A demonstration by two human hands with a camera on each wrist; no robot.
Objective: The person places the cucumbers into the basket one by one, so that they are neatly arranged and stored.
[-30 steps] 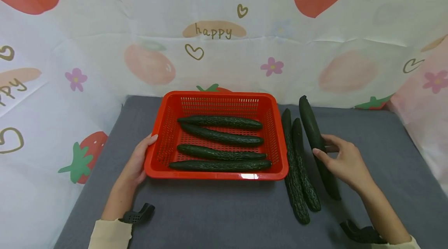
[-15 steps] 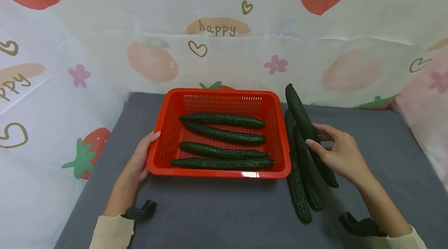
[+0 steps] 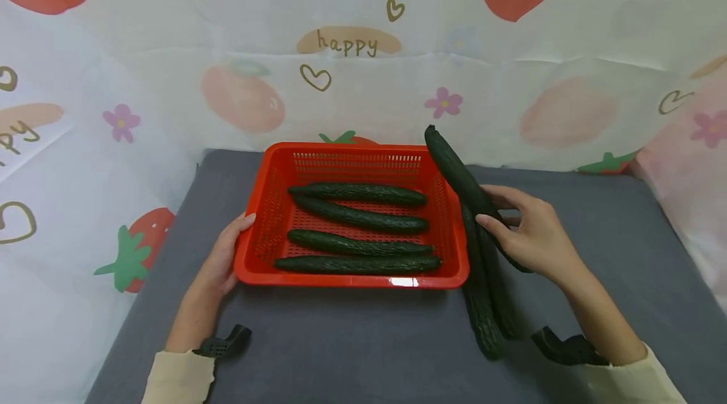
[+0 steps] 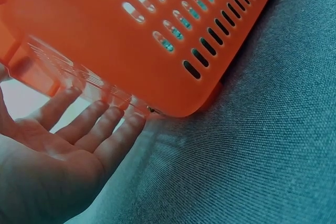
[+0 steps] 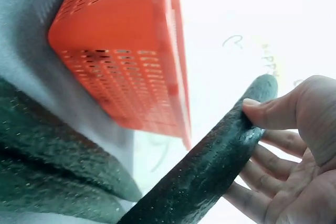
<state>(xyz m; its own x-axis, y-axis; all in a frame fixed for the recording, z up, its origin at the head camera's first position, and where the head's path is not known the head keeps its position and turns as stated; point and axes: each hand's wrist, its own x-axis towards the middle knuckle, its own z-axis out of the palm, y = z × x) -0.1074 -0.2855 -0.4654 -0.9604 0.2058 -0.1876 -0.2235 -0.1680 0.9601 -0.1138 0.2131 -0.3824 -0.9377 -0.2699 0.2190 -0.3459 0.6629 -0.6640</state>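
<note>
Grey tabletop (image 3: 352, 347), R hand (image 3: 531, 230) pinching long dk-green, sl. bumpy cuke (image 3: 462, 183), L hand (image 3: 223, 254) gripping red basket (image 3: 341, 280) w/ thumb

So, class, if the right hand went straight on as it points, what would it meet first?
Probably the red basket, at its right rim, though the right hand might pass over; depth is unclear.

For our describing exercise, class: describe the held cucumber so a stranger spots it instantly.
Find the red basket on the grey tabletop. At its right edge, the right hand holds a slanting cucumber. Four cucumbers lie inside and two more outside; only this one is held.
</note>
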